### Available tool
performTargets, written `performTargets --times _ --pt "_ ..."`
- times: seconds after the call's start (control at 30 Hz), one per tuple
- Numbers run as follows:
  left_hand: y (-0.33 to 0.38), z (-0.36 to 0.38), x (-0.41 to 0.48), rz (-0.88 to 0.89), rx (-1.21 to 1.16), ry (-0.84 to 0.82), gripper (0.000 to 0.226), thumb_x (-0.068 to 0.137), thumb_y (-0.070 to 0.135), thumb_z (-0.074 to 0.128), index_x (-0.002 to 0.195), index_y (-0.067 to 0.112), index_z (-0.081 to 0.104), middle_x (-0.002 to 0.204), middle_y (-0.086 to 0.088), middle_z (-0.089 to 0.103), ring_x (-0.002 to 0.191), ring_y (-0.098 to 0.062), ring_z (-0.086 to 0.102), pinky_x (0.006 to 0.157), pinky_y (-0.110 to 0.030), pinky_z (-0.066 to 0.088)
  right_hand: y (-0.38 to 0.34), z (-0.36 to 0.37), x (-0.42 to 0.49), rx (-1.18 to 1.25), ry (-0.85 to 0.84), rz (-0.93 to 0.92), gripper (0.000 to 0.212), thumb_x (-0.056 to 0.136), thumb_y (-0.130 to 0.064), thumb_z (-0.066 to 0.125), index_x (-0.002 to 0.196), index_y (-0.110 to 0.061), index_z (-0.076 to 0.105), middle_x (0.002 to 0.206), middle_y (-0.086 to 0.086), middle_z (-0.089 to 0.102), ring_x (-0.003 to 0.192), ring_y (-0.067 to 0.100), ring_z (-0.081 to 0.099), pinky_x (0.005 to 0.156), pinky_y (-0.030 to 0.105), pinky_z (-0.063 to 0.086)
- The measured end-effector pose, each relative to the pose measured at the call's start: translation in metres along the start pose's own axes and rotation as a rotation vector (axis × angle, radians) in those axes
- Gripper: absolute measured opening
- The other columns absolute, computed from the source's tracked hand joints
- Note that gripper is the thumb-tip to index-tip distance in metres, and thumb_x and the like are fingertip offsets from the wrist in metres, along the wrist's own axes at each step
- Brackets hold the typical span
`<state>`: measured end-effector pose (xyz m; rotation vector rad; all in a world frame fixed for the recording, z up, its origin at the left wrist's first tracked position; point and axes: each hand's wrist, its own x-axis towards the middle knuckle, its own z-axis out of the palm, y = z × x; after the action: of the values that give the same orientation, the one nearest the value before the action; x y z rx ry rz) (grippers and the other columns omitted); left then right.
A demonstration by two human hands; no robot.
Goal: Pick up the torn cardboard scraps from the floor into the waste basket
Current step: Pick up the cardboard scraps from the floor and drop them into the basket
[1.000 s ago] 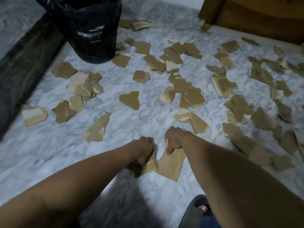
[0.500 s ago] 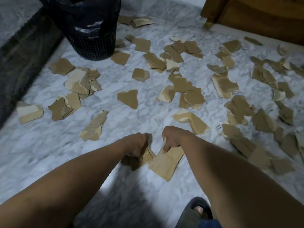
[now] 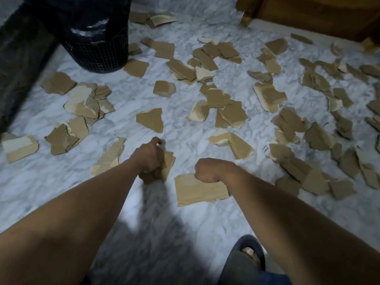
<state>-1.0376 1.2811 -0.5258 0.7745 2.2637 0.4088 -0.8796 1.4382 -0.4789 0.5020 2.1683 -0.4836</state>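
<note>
Several torn brown cardboard scraps lie scattered over the white marble floor [image 3: 61, 177]. My left hand [image 3: 149, 156] grips a small bunch of scraps [image 3: 167, 164], held above the floor at centre. My right hand [image 3: 209, 170] is curled round the edge of one large pale scrap [image 3: 198, 190], which hangs below it. The black mesh waste basket [image 3: 96, 52], lined with a black bag, stands at the far left, well beyond both hands. A ribbed scrap [image 3: 109, 157] lies just left of my left wrist.
A dark raised ledge [image 3: 18, 64] borders the floor on the left. Wooden furniture [image 3: 308, 15] stands at the far right. My foot in a dark slipper [image 3: 244, 262] is at the bottom. Scraps lie densest on the right side.
Both hands have risen off the floor with their scraps and drawn apart. The left hand moved up and forward; the right hand's large scrap has turned flatter.
</note>
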Motion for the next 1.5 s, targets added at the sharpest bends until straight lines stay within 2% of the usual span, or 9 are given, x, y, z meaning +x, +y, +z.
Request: performTargets --times 0.17,0.3,0.47,0.6,0.73,0.83,1.07,1.3,1.5 --pt "0.009 0.008 0.016 0.05 -0.041 0.02 0.089 0.07 0.03 0.083 0.142 0.03 0.03 0.115 -0.009 0.065 0.103 -0.032 0.061 0.083 -0.036 0.048 0.034 0.027 -0.042 -0.024 0.168 0.026 0.062 0.073 -0.073 0.059 0.118 -0.032 0.052 0.111 -0.005 0.062 0.098 0.02 0.06 0.083 0.036 0.048" --pt "0.018 0.016 0.024 0.08 -0.062 0.014 0.096 0.068 0.033 0.085 0.143 0.032 0.026 0.122 -0.009 0.063 0.108 -0.033 0.06 0.091 -0.04 0.049 0.057 0.066 -0.046 0.058 0.229 0.013 0.097 0.067 -0.075 0.07 0.147 -0.036 0.032 0.14 -0.007 0.054 0.122 0.021 0.056 0.091 0.036 0.046" --pt "0.019 0.025 0.028 0.052 -0.096 0.014 0.1 0.068 0.033 0.085 0.146 0.034 0.022 0.123 -0.008 0.063 0.11 -0.034 0.059 0.096 -0.043 0.047 0.06 0.091 -0.036 0.125 0.319 0.076 0.1 0.062 -0.066 0.079 0.145 -0.041 0.027 0.14 -0.002 0.045 0.125 0.023 0.05 0.092 0.041 0.048" --pt "0.017 0.025 0.027 0.031 -0.126 0.017 0.106 0.067 0.032 0.086 0.148 0.036 0.018 0.126 -0.008 0.062 0.113 -0.034 0.058 0.097 -0.045 0.048 0.051 0.078 -0.025 0.061 0.399 0.072 0.074 0.05 -0.061 0.087 0.107 -0.027 0.054 0.115 -0.005 0.038 0.104 0.018 0.049 0.075 0.03 0.038" --pt "0.015 0.025 0.026 0.023 -0.141 0.024 0.109 0.069 0.031 0.086 0.151 0.034 0.014 0.129 -0.009 0.061 0.115 -0.033 0.058 0.098 -0.044 0.047 0.043 0.069 -0.022 -0.067 0.417 -0.013 0.063 0.055 -0.065 0.083 0.092 -0.028 0.047 0.105 -0.008 0.045 0.102 0.016 0.04 0.088 0.034 0.033" --pt "0.011 0.023 0.026 0.021 -0.157 0.019 0.112 0.071 0.03 0.086 0.154 0.032 0.012 0.131 -0.009 0.06 0.118 -0.034 0.056 0.099 -0.043 0.046 0.039 0.062 -0.027 0.085 0.457 0.002 0.058 0.068 -0.057 0.08 0.106 -0.027 0.047 0.107 -0.007 0.061 0.099 0.019 0.056 0.08 0.031 0.036" --pt "0.008 0.023 0.026 0.016 -0.152 0.03 0.116 0.069 0.032 0.087 0.154 0.034 0.008 0.132 -0.012 0.058 0.119 -0.036 0.055 0.1 -0.046 0.046 0.08 0.067 -0.027 0.396 0.492 0.194 0.129 0.058 -0.062 0.084 0.155 -0.039 0.002 0.152 -0.001 0.043 0.133 0.024 0.05 0.101 0.043 0.048" --pt "0.01 0.023 0.026 0.031 -0.128 0.024 0.114 0.072 0.033 0.085 0.155 0.034 0.007 0.137 -0.014 0.054 0.121 -0.038 0.053 0.099 -0.042 0.045 0.091 0.074 -0.018 0.385 0.478 0.278 0.078 0.05 -0.054 0.093 0.109 -0.022 0.052 0.114 -0.002 0.033 0.089 0.018 0.057 0.084 0.034 0.053" --pt "0.011 0.022 0.023 0.035 -0.143 0.024 0.112 0.073 0.03 0.085 0.155 0.033 0.009 0.137 -0.014 0.054 0.122 -0.037 0.053 0.099 -0.043 0.046 0.089 0.058 -0.001 0.283 0.356 0.294 0.07 0.061 -0.064 0.081 0.112 -0.025 0.055 0.115 -0.006 0.061 0.117 0.021 0.053 0.096 0.043 0.032"
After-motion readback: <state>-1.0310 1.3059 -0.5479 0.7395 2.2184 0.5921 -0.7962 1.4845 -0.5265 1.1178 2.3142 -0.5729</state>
